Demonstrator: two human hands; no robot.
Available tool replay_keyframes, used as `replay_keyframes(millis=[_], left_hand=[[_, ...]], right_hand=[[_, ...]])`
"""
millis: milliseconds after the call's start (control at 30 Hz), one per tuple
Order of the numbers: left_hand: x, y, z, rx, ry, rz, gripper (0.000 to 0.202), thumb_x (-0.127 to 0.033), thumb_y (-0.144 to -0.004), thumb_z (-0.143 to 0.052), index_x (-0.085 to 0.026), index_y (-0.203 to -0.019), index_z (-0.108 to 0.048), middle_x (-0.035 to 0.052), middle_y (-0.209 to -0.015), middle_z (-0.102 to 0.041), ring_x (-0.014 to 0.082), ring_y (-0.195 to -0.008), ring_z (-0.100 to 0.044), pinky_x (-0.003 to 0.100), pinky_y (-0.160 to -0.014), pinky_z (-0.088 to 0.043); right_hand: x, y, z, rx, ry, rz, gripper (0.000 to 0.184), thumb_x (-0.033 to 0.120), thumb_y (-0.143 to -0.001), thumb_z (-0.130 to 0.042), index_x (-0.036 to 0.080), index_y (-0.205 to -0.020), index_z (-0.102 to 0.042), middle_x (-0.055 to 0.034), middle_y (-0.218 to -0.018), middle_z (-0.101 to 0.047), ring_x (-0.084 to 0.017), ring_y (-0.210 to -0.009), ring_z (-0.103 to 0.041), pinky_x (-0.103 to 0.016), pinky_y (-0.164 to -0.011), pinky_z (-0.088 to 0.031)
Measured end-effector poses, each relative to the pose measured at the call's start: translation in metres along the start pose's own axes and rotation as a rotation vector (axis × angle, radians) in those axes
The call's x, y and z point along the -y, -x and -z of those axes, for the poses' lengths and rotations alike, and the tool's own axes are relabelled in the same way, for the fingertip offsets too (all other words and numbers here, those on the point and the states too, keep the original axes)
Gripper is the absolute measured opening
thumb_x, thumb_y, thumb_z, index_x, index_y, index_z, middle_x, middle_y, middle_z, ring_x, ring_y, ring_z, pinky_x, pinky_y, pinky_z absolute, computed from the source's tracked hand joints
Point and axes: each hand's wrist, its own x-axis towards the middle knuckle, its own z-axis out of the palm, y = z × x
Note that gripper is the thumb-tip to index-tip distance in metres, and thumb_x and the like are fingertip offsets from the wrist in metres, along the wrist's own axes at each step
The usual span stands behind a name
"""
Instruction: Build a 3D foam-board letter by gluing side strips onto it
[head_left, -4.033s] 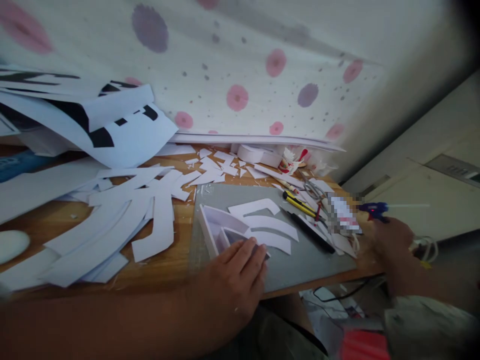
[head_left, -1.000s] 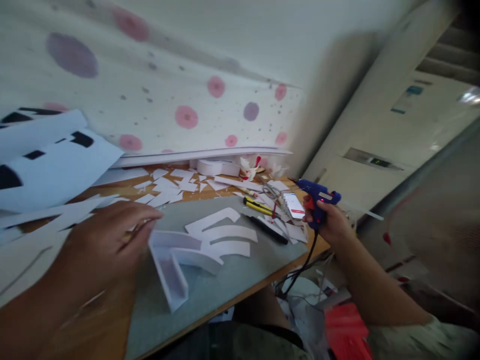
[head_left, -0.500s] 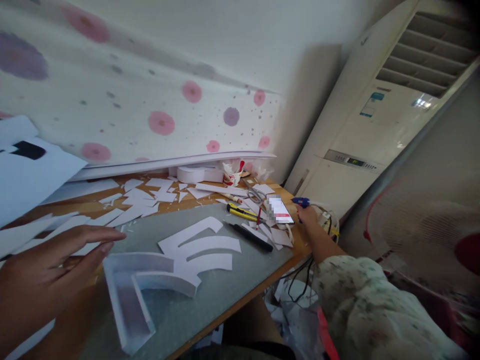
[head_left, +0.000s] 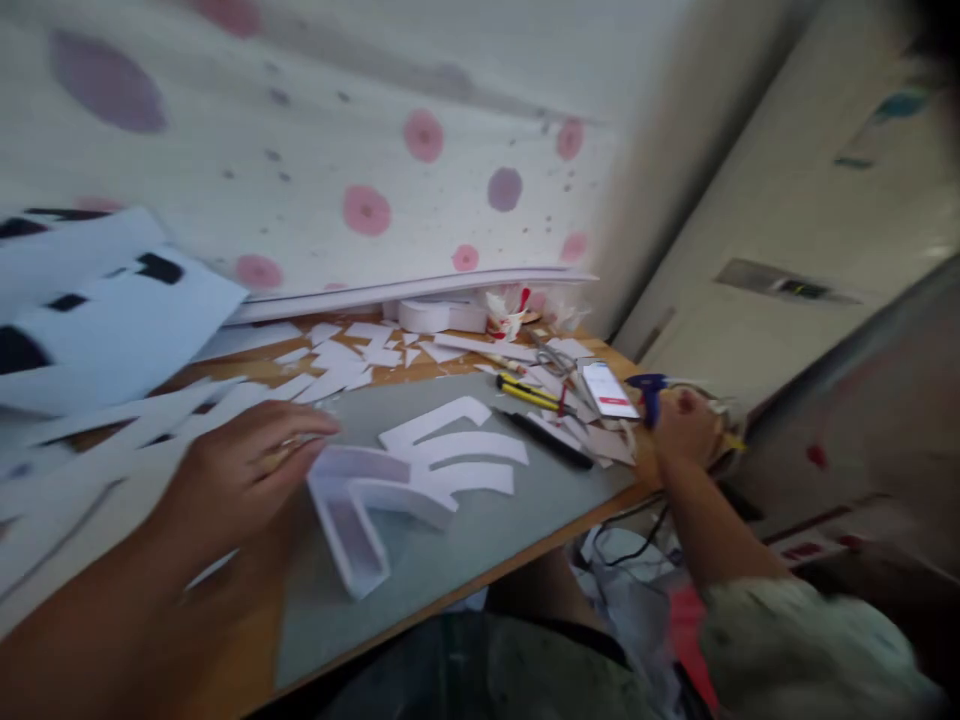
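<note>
My left hand [head_left: 251, 470] lies with fingers stretched out, fingertips against the left edge of a white foam-board letter form [head_left: 352, 520] on the grey cutting mat [head_left: 480, 540]. It holds nothing. Flat white curved strips [head_left: 457, 450] lie just right of the form. At the table's right edge my right hand [head_left: 686, 425] is closed round the handle of a blue glue gun [head_left: 646, 384], whose nozzle points left, close to a phone [head_left: 609, 390]. The picture is smeared by motion.
A yellow utility knife [head_left: 529, 392], a black pen [head_left: 551, 440] and scissors [head_left: 553, 355] lie by the phone. White paper scraps [head_left: 337, 365] and large printed sheets [head_left: 105, 320] cover the wooden table's left and back. A spotted cloth hangs behind; a standing air conditioner [head_left: 787, 290] is at right.
The view swung back left. My right hand stayed by the phone at the table's right edge with the glue gun low, after holding it up a second ago. My left hand moved up to the foam form.
</note>
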Motion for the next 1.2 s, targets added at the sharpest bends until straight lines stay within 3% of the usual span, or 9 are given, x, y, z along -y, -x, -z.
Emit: replay_keyframes(millis=[100,167,267,333,400,500,667,933,1200], left_hand=[[-0.012,-0.006,0.007,0.125,0.014,-0.131,0.016,-0.021,-0.090,-0.047,-0.017,-0.088,-0.063,0.0002,-0.097,-0.063,0.0152,-0.097,-0.058,0.031,-0.091,-0.046],[-0.014,-0.007,0.008,0.124,0.002,-0.190,0.016,-0.021,-0.088,-0.050,-0.018,-0.082,-0.064,0.0022,-0.093,-0.060,0.0152,-0.091,-0.057,0.031,-0.085,-0.046],[-0.013,-0.006,0.008,0.193,-0.020,-0.217,0.012,-0.024,-0.085,-0.055,-0.020,-0.080,-0.066,0.0020,-0.086,-0.056,0.0149,-0.084,-0.055,0.030,-0.077,-0.046],[-0.013,-0.006,0.009,0.285,-0.038,-0.215,0.009,-0.025,-0.083,-0.058,-0.021,-0.083,-0.066,0.0022,-0.087,-0.057,0.0157,-0.086,-0.055,0.030,-0.078,-0.046],[-0.013,-0.006,0.009,0.364,-0.046,-0.222,0.008,-0.024,-0.081,-0.060,-0.020,-0.087,-0.065,0.0033,-0.093,-0.059,0.0171,-0.092,-0.055,0.032,-0.082,-0.046],[-0.013,-0.007,0.007,0.429,-0.020,-0.254,0.010,-0.020,-0.081,-0.060,-0.020,-0.091,-0.063,0.0047,-0.101,-0.062,0.0188,-0.099,-0.055,0.035,-0.089,-0.044],[-0.013,-0.005,0.002,0.427,-0.001,-0.226,0.013,-0.019,-0.080,-0.060,-0.021,-0.093,-0.061,0.0037,-0.108,-0.065,0.0198,-0.105,-0.055,0.037,-0.093,-0.043],[-0.020,-0.006,-0.003,0.508,-0.026,-0.051,0.023,-0.023,-0.081,-0.057,-0.023,-0.104,-0.059,0.0031,-0.107,-0.063,0.0207,-0.099,-0.056,0.036,-0.087,-0.044],[-0.018,-0.006,-0.003,0.560,-0.009,-0.051,0.026,-0.020,-0.081,-0.058,-0.025,-0.107,-0.059,0.0007,-0.106,-0.060,0.0183,-0.100,-0.054,0.031,-0.087,-0.043]], right_hand=[[0.013,0.039,-0.018,0.049,-0.119,0.065,0.031,0.038,-0.084,-0.059,0.014,-0.102,-0.067,-0.0101,-0.090,-0.067,-0.023,-0.087,-0.064,-0.035,-0.073,-0.051],[0.022,0.068,-0.028,-0.034,-0.219,0.141,0.026,0.033,-0.084,-0.058,0.016,-0.102,-0.065,-0.0099,-0.089,-0.066,-0.024,-0.088,-0.062,-0.037,-0.074,-0.051],[0.046,0.109,-0.039,-0.216,-0.420,0.483,0.020,0.020,-0.082,-0.059,0.020,-0.102,-0.063,-0.0093,-0.092,-0.064,-0.024,-0.089,-0.060,-0.040,-0.078,-0.050],[0.071,0.130,-0.046,-0.078,-0.531,0.712,0.031,0.015,-0.080,-0.060,0.023,-0.109,-0.060,-0.0083,-0.096,-0.063,-0.023,-0.088,-0.061,-0.039,-0.076,-0.051],[0.095,0.141,-0.055,0.078,-0.600,0.812,0.037,0.014,-0.079,-0.060,0.024,-0.115,-0.056,-0.0094,-0.102,-0.063,-0.024,-0.093,-0.061,-0.039,-0.078,-0.053],[0.116,0.147,-0.065,0.241,-0.670,0.822,0.038,0.017,-0.081,-0.058,0.023,-0.118,-0.054,-0.0100,-0.108,-0.064,-0.024,-0.100,-0.061,-0.041,-0.083,-0.053],[0.117,0.148,-0.073,0.409,-0.693,0.824,0.041,0.016,-0.081,-0.057,0.021,-0.121,-0.053,-0.0094,-0.105,-0.066,-0.021,-0.095,-0.063,-0.038,-0.081,-0.054],[0.117,0.149,-0.079,0.454,-0.680,0.860,0.043,0.006,-0.082,-0.048,0.022,-0.122,-0.053,-0.0074,-0.104,-0.068,-0.019,-0.091,-0.063,-0.035,-0.077,-0.054],[0.115,0.148,-0.079,0.450,-0.692,0.882,0.043,0.005,-0.083,-0.048,0.021,-0.122,-0.055,-0.0084,-0.107,-0.067,-0.018,-0.093,-0.063,-0.033,-0.077,-0.055]])
